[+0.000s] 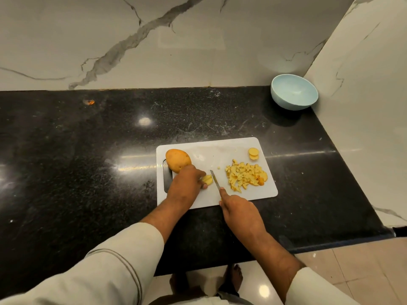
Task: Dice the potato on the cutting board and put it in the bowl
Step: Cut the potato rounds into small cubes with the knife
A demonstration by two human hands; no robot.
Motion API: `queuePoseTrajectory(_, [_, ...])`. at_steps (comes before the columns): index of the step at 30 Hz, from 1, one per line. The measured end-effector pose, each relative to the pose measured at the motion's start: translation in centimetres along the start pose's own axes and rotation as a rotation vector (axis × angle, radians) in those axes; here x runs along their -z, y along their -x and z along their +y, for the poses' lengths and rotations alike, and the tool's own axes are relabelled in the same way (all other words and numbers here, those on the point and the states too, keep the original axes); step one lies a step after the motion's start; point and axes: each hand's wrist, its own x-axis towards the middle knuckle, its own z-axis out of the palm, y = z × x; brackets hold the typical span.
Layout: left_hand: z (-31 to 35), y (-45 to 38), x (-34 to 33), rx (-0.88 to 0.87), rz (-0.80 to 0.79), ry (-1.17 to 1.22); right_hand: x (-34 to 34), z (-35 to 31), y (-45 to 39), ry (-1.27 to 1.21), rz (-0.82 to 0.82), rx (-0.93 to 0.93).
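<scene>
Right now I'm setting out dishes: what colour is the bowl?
Pale blue bowl, seen in the head view.

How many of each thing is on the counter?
Bowl: 1
Cutting board: 1
Knife: 1
Whole potato: 1
Round slices: 2
Piece being cut: 1
Pile of diced potato: 1
Total: 8

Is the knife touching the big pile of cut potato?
Apart. In the head view, bare cutting board shows between the knife and the pile of cut potato.

A black speckled countertop [88,150] meets white marble walls [198,40]; beige floor tiles [352,271] lie below.
</scene>
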Motion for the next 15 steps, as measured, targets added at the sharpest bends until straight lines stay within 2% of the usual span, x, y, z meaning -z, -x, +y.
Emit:
queuePoseTrajectory(8, [0.2,-0.3,0.1,0.098,-0.031,0.128,-0.2,0.2,0.3,0.026,0.008,-0.020])
queuePoseTrajectory(12, [0.9,-0.4,0.3,0.091,-0.068,0.069,-0.4,-0.1,0.6,0.075,0.053,-0.004])
queuePoseTrajectory(15, [1.5,-0.1,0.3,0.029,-0.063,-0.072,-0.9,-0.6,0.5,0.138,0.071,0.030])
